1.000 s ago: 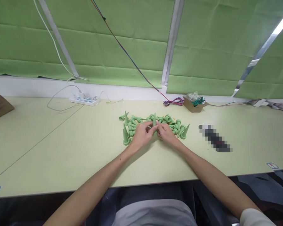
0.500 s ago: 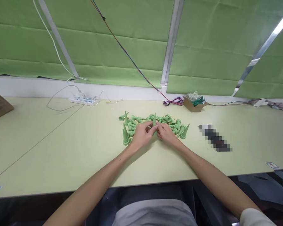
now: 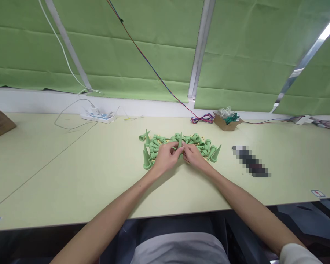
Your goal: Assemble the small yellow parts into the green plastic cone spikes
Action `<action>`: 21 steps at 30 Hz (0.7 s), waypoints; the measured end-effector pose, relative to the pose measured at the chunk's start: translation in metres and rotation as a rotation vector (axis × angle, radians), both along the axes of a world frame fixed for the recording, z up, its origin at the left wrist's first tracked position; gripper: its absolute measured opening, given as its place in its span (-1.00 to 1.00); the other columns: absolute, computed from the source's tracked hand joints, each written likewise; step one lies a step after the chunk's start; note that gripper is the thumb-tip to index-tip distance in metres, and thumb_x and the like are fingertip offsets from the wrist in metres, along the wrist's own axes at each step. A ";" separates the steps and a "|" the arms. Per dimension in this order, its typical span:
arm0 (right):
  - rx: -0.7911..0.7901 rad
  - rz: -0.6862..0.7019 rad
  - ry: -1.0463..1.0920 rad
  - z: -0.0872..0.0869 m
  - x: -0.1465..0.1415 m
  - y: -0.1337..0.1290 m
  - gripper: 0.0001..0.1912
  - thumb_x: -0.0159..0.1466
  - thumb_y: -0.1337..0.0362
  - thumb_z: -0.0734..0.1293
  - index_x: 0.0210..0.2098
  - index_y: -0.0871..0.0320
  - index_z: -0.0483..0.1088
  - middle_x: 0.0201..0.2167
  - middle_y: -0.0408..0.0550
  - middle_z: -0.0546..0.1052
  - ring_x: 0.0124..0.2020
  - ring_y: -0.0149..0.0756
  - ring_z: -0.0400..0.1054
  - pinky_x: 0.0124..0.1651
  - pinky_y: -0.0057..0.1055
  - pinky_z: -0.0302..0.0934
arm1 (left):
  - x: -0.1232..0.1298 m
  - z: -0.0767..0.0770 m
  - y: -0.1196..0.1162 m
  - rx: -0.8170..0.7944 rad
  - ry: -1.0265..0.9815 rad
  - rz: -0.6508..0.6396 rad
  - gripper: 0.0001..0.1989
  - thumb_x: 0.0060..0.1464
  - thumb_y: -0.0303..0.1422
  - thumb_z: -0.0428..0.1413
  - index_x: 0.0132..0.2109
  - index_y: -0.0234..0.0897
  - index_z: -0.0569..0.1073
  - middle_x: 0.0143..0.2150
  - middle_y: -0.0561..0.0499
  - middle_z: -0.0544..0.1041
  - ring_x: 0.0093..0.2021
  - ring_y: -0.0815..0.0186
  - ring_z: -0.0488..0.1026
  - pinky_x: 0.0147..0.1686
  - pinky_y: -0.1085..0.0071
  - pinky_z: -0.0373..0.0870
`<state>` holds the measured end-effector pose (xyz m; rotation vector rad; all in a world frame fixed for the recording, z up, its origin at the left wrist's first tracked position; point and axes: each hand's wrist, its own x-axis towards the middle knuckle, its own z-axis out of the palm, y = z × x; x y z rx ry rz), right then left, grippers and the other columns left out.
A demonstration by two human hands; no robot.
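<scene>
My left hand (image 3: 167, 157) is closed around a green plastic watering spike (image 3: 180, 139), whose pointed end stands upright. Pressed against the near right side of that spike, my right hand (image 3: 193, 154) has its fingers pinched together. Whatever lies between the right fingertips is hidden or too small to name. Behind and on both sides of the hands spreads a pile of similar green spikes (image 3: 160, 139), some lying down. One spike (image 3: 146, 161) stands upright at the pile's left edge, and a leaning spike (image 3: 215, 154) is at its right edge. Small yellow bits show among them.
A small cardboard box (image 3: 227, 125) with plastic wrapping stands at the back of the table (image 3: 99, 176). Left of it lies a coil of red and blue wire (image 3: 202, 118). A white power strip (image 3: 99, 117) is at back left, and a blurred-out dark object (image 3: 251, 162) lies at right.
</scene>
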<state>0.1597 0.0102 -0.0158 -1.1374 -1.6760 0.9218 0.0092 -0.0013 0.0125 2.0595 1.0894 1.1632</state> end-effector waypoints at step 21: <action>-0.022 0.026 0.022 -0.003 0.001 0.001 -0.34 0.32 -0.26 0.04 -0.70 0.06 0.02 -0.81 -0.20 0.09 -0.73 -0.41 -0.03 -0.63 -0.37 -0.09 | 0.000 -0.001 0.001 0.015 -0.001 -0.008 -0.65 0.16 -0.17 0.04 -0.49 -0.26 0.23 -0.59 0.13 0.14 -0.58 0.44 0.05 -0.54 0.41 -0.02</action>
